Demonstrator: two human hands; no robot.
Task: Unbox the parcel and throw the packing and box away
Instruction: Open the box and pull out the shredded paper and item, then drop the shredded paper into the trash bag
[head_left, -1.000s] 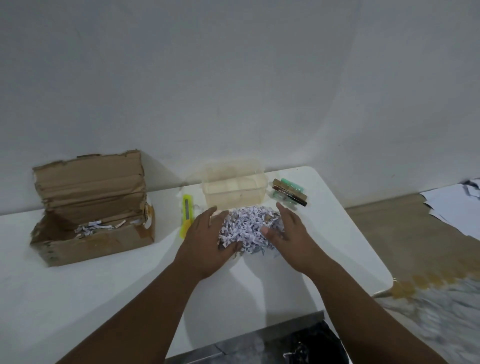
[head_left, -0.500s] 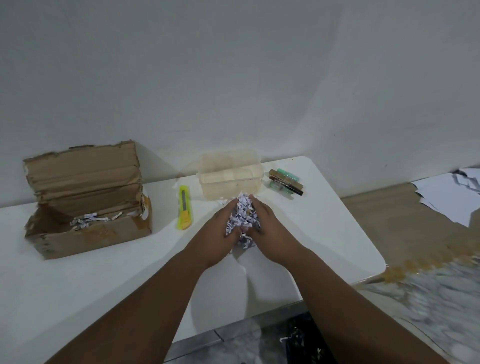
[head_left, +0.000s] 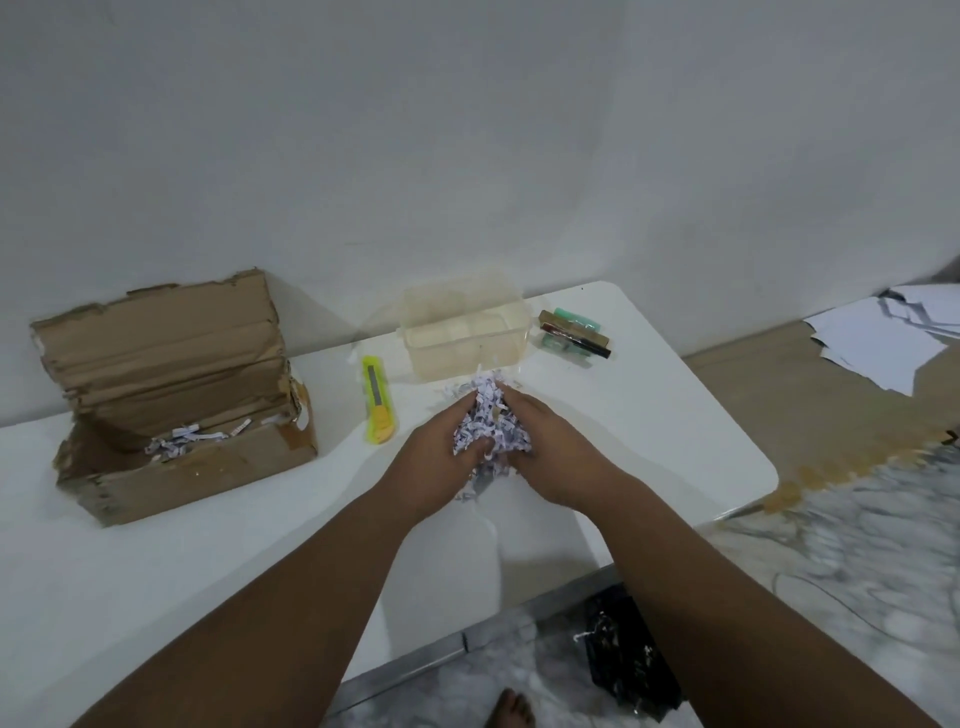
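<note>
A bunch of white shredded paper packing (head_left: 488, 415) is squeezed between my two hands above the white table (head_left: 208, 545). My left hand (head_left: 436, 457) cups it from the left and my right hand (head_left: 556, 452) from the right, fingers curled round the wad. A few loose shreds (head_left: 457, 389) lie on the table just beyond my fingers. The torn brown cardboard box (head_left: 182, 410) stands open at the left of the table, with a few paper shreds (head_left: 192, 439) left inside.
A yellow utility knife (head_left: 377, 400) lies between the box and my hands. A clear plastic container (head_left: 467, 332) and small cosmetic items (head_left: 574, 332) sit at the table's back. A black bag (head_left: 631, 660) is on the floor below the table edge, papers (head_left: 883, 343) at the far right.
My hands have come together, gathering the spread pile of shredded paper into a tight wad and lifting it slightly off the table.
</note>
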